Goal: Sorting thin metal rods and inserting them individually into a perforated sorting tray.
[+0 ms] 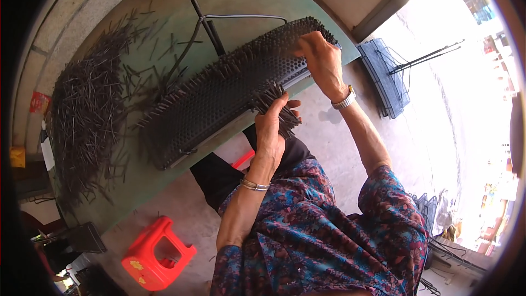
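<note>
A long black board (pixel 189 111) full of small round holes lies slantwise across the table. Thin dark sticks (pixel 233 67) stand in its far rows, from the left end to the right end, while the holes nearer to me are bare. My left hand (pixel 268 126) is closed round a bundle of the same dark sticks (pixel 287 123), just off the board's near edge. Over the board's right part, my right hand (pixel 326 68) has its fingertips pinched together near the upright sticks. Blur at those fingertips hides what is between them.
A big heap of loose sticks (pixel 87 98) covers the table's left side, with strays scattered beside it. A metal stand (pixel 201 19) rises behind the board. On the floor are a red stool (pixel 159 255) and, to the right, a dark mesh rack (pixel 383 77).
</note>
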Available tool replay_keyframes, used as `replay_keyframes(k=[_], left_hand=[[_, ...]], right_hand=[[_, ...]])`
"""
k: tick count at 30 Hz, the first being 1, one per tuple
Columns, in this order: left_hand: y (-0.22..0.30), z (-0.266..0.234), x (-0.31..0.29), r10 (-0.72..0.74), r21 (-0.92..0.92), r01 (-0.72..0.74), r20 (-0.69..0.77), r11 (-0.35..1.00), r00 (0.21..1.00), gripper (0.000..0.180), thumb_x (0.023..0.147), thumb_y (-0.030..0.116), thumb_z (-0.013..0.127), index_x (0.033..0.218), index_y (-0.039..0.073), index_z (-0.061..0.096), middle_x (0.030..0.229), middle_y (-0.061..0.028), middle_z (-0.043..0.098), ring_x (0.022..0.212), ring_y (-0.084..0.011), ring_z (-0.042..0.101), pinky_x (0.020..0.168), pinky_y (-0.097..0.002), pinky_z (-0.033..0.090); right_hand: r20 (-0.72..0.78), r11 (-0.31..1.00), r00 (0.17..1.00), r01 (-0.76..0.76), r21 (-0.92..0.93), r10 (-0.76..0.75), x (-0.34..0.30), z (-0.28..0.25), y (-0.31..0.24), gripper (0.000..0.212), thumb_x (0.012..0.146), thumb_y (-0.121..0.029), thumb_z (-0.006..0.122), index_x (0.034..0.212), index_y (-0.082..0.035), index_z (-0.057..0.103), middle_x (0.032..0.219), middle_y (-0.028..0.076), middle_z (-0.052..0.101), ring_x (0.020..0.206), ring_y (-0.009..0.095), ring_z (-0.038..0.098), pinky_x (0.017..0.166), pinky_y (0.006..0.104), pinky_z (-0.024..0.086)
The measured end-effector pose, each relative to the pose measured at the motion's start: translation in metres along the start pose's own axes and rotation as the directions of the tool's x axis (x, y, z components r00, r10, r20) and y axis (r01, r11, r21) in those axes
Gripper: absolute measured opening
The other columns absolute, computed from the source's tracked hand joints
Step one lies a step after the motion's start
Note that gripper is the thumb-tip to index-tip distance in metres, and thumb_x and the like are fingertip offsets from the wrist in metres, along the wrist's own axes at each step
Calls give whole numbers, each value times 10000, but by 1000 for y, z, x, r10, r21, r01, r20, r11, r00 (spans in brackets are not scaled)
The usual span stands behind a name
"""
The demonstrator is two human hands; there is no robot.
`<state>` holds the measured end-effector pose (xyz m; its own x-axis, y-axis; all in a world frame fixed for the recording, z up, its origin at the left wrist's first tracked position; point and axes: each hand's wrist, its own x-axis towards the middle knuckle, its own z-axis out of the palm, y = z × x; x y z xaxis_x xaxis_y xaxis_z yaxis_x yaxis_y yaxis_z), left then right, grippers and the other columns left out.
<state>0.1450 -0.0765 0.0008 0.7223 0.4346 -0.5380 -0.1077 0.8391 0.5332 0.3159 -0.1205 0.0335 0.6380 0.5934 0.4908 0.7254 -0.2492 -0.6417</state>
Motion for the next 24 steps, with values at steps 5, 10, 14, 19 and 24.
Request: replay_keyframes(k=[5, 10, 14, 19, 24], left_hand=[[1, 0, 1, 45, -49, -45, -5, 998, 999, 223, 842, 151, 697, 993, 2, 627, 842, -164, 705, 595, -172, 615, 555, -295, 541], [3, -1, -1, 60, -49, -60, -3, 997, 998, 226, 839, 146, 693, 982, -13, 619, 833, -163, 702, 583, -173, 616, 555, -293, 537], [1, -2, 1, 36, -60, -39, -46, 997, 998, 226, 836, 144, 697, 973, -17, 618, 800, -143, 692, 589, -178, 623, 562, -297, 541], [1, -4, -1, 42, -38, -43, -47, 998, 998, 185, 834, 142, 705, 913, -7, 630, 743, -106, 665, 600, -185, 634, 571, -302, 545], [-1, -2, -2, 46, -66, -50, -55, 997, 997, 178, 831, 139, 705, 896, -8, 629, 740, -103, 664, 596, -183, 632, 573, -304, 545]], right_hand=[[67, 998, 997, -24, -58, 28, 4, -4, -1, 135, 947, -141, 568, 985, -17, 607, 720, 79, 710, 690, 177, 708, 605, 292, 517], [174, 999, 985, -21, 36, 14, 14, -5, 3, 132, 903, -110, 597, 964, -3, 643, 795, 117, 699, 644, 196, 685, 598, 295, 511], [238, 978, 955, 199, -61, -179, 19, 8, 22, 121, 872, -116, 623, 950, -34, 669, 829, 108, 667, 692, 230, 675, 617, 321, 510], [198, 943, 960, 240, -231, -196, 23, 17, 14, 121, 851, -183, 656, 938, -112, 700, 808, 82, 594, 745, 271, 624, 654, 392, 490], [208, 944, 962, 224, -242, -175, 18, 20, 15, 145, 854, -203, 657, 963, -128, 716, 828, 81, 610, 741, 265, 626, 654, 383, 489]])
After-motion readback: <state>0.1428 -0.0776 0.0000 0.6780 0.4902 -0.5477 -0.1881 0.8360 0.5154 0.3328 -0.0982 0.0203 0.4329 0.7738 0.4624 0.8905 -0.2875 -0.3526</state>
